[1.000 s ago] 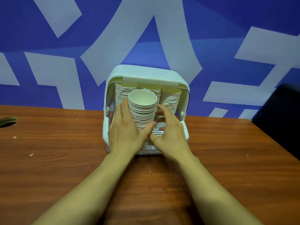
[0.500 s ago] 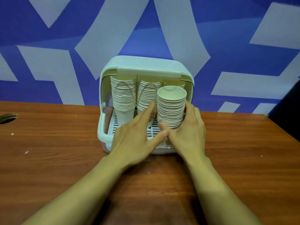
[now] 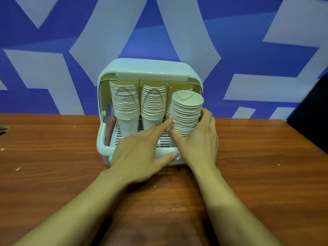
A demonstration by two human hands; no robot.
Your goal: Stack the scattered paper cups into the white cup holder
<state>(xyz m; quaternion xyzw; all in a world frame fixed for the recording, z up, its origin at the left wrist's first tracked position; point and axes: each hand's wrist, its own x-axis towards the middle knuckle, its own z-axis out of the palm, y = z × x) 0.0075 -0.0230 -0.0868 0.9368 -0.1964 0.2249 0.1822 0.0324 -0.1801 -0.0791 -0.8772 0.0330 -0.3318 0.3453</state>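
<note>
Paper cup stack [image 3: 186,114] in the cup holder [image 3: 147,68] at the far edge of the table [image 3: 53,157], gripped by the curled right hand [image 3: 200,146]; left hand [image 3: 140,155] uncurled, index fingertip touching it.

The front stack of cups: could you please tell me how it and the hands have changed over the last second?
The front stack moved from the middle of the cup holder to its right side. The right hand now grips it; the left hand released its grip and only touches it with a straight forefinger. The rear stacks stayed put.
</note>
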